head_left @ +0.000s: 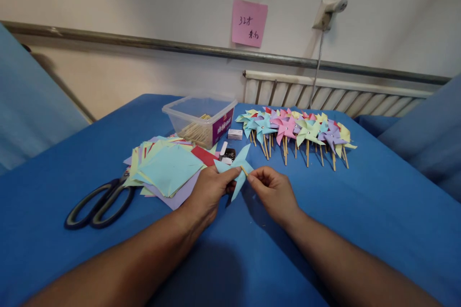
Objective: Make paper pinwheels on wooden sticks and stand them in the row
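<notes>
My left hand [211, 187] is closed on a light blue paper pinwheel [242, 157], its thumb pressed near the centre and its blades spread upward and down. A short length of wooden stick [244, 171] shows across the middle of the pinwheel. Finger and thumb of my right hand [272, 191] pinch the lower end of that stick; the rest of the stick is hidden. Just behind the pinwheel stands a small open box of dark pins [228, 155]. A stack of coloured paper squares [173, 168] lies to the left of my left hand, with scissors [99, 204] beside it.
A clear plastic tub [201, 127] with wooden sticks stands behind the paper, and a small white box [235, 134] is beside it. Several finished pinwheels [286, 127] lie at the back right of the blue cloth [360, 220]. A radiator [334, 88] runs along the wall.
</notes>
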A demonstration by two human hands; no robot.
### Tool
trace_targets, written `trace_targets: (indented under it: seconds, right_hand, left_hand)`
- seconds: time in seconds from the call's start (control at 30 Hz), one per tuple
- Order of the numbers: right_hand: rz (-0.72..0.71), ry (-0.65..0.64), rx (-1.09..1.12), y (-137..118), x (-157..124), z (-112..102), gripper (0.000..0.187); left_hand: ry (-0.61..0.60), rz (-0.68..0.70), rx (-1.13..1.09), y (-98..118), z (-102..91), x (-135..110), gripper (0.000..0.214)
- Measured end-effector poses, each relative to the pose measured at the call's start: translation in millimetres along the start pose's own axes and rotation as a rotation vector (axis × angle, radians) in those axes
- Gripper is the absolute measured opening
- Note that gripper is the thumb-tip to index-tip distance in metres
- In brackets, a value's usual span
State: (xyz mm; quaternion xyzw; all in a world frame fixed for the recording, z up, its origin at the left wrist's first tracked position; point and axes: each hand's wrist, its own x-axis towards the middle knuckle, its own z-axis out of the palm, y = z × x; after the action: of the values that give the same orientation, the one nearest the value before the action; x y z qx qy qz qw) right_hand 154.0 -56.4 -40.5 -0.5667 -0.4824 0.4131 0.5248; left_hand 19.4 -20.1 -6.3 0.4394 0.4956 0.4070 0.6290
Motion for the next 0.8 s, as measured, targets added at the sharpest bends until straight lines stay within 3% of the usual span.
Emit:
trace_targets:
  seconds: [0.27,0.8]
  right_hand:
    - [0.054,-0.05,0.111,4.3,1.5,4.1,0.026]
    - [0.03,-0.063,0.103,4.2,0.0,4.3,0.024]
  left_hand:
    - [0.005,-0.009,-0.049,-0.7,1.5,-1.7,0.025]
    - [0.014,0.008,-0.047,-1.1,2.9,-3.1,0.027]
